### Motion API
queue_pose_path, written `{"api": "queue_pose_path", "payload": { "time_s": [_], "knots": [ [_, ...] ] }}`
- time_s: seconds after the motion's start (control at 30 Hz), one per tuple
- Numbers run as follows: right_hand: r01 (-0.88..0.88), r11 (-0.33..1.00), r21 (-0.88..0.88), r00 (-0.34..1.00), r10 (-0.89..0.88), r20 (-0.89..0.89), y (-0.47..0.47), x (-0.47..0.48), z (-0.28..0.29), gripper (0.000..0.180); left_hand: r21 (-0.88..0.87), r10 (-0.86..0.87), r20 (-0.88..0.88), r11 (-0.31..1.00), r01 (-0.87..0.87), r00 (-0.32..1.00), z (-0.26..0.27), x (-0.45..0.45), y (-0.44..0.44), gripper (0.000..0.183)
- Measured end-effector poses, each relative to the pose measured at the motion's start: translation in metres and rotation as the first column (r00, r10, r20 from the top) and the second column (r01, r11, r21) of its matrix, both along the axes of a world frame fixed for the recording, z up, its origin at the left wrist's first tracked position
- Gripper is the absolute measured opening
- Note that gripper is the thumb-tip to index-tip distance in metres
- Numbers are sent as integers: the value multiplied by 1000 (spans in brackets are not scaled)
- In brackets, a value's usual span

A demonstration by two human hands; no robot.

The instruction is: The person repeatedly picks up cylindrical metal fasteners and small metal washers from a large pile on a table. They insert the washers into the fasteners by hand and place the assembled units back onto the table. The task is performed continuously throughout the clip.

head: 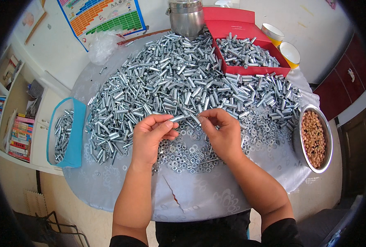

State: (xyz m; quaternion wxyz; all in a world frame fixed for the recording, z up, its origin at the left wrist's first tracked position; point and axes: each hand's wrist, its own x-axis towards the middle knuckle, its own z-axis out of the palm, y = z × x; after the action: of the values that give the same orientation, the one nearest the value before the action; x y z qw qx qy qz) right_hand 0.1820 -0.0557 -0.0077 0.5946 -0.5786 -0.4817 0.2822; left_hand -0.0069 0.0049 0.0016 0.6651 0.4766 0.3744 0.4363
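My left hand (153,131) pinches a shiny metal sleeve (178,118) between thumb and fingers, its free end pointing right. Close by, my right hand (221,131) has thumb and forefinger closed on a small metal part (197,119); its exact kind is unclear against the pile. Both hands are above the near edge of a large heap of zinc-coloured metal sleeves (170,80), with thin bolts mixed in on the left. Below and between the hands, loose flat washers (186,156) lie spread over the tablecloth.
A blue box (75,136) of metal parts stands left, a red box (251,70) of sleeves back right. On the right is a steel bowl (329,148) of beans or nuts. A steel pot (186,20) and two yellow bowls (289,54) stand behind. The tablecloth (201,197) has a tear.
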Motion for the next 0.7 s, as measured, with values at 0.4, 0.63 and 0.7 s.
{"api": "queue_pose_path", "payload": {
  "time_s": [0.4,0.63,0.7],
  "knots": [
    [-118,992,34,991,120,-58,-1,1,-1,12,-15,-84,-10,996,84,996,-3,6,-5,18],
    [-224,975,-5,964,221,-149,0,4,2,17,-25,-109,6,994,109,994,-5,4,-3,18],
    [-283,955,-88,942,260,-211,-1,7,4,19,-46,-120,7,992,120,993,-3,3,-3,18]
  ]
}}
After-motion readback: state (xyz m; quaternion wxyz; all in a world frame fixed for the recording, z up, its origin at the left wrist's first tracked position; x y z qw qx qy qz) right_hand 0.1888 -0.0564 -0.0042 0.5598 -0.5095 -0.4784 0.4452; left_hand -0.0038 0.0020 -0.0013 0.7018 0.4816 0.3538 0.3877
